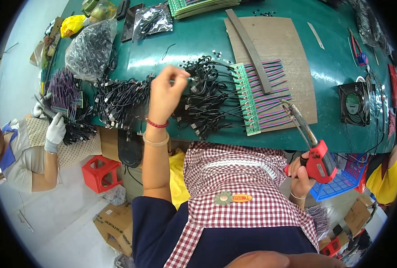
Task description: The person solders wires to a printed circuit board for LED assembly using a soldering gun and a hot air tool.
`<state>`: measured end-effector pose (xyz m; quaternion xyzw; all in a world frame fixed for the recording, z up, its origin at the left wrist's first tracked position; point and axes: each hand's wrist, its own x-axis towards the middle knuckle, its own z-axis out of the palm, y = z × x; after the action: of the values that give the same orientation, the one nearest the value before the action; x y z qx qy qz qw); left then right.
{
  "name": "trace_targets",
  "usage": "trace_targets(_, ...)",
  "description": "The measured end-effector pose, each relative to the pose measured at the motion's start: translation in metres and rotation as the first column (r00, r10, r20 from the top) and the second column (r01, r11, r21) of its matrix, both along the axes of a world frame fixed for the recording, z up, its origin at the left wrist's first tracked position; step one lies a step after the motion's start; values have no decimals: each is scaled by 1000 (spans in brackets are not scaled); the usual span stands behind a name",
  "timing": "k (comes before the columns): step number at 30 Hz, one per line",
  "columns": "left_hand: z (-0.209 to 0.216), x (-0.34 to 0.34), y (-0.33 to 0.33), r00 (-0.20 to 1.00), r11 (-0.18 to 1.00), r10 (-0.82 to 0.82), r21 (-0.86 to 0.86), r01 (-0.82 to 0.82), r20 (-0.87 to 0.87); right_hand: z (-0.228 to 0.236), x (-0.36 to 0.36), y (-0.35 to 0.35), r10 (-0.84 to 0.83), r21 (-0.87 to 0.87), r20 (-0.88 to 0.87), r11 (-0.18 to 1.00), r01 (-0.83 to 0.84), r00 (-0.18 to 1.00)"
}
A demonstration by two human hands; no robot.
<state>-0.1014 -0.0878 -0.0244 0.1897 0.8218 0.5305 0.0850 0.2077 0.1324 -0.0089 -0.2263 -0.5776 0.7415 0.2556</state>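
My left hand (167, 87) is raised over the table with thumb and fingers pinched together; what they hold, if anything, is too small to make out. Beside it lies a heap of black USB cables (207, 107), whose ends run to a row of green circuit boards (247, 100). Pink, blue and black wires (270, 123) lead off the boards to the right. My right hand (301, 174) grips a red soldering gun (321, 163) by its handle. Its metal tip points up and left, close to the wire ends.
The boards rest on a brown sheet (297, 53) with a grey metal bar (250, 49) across it. A black fan (354, 103) and pliers (358, 51) are at right. More cables (122, 96) and a bagged bundle (91, 49) lie left, near a co-worker's gloved hand (55, 129).
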Motion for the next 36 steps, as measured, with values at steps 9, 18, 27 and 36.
trace_targets(9,28,7,1,994,945,106,311,-104,9,8,-15,1,2,-110,-71,994,-10,997)
trace_targets(18,55,15,-12,996,973,-70,-224,56,-58,17,-33,-7,-12,-223,-68,975,-4,998)
trace_targets(27,71,103,46,910,934,-334,218,284,247,44,-88,-28,19,-123,-37,992,-24,999)
trace_targets(36,60,115,56,856,901,-426,221,372,294,41,-100,-30,294,5,15,956,-294,956)
